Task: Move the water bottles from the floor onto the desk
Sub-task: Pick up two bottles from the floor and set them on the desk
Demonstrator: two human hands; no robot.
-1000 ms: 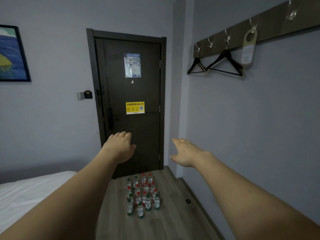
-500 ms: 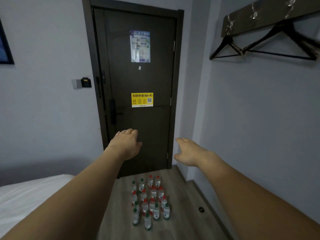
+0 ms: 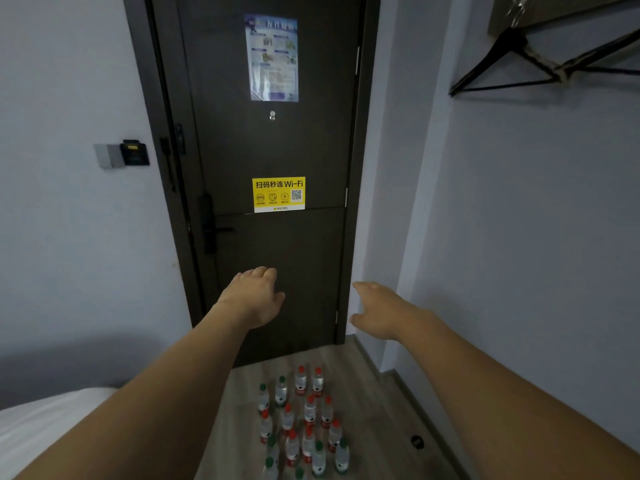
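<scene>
Both bare forearms extended forward from the lower frame edges, left hand [image 3: 254, 297] palm down with fingers relaxed and loosely together, right hand [image 3: 379, 311] level with it, fingers straight, thumb apart, hands separated, neither holding anything

I am standing in what looks like a hotel room. At twelve o'clock is a dark door [image 3: 273, 150] with a yellow Wi-Fi sticker [image 3: 278, 194] carrying a QR code, a printed notice [image 3: 272, 57] above it and a peephole [image 3: 272, 115] between the two. At ten o'clock a key-card holder [image 3: 135, 153] sits on the pale wall beside a switch [image 3: 105, 155]. At two o'clock black hangers [image 3: 540, 64] hang from a wooden hook rail [image 3: 561, 6]. At eight o'clock I see the corner of a bed with white sheets [image 3: 45, 424]. The floor [image 3: 363, 410] is grey wood plank.
</scene>
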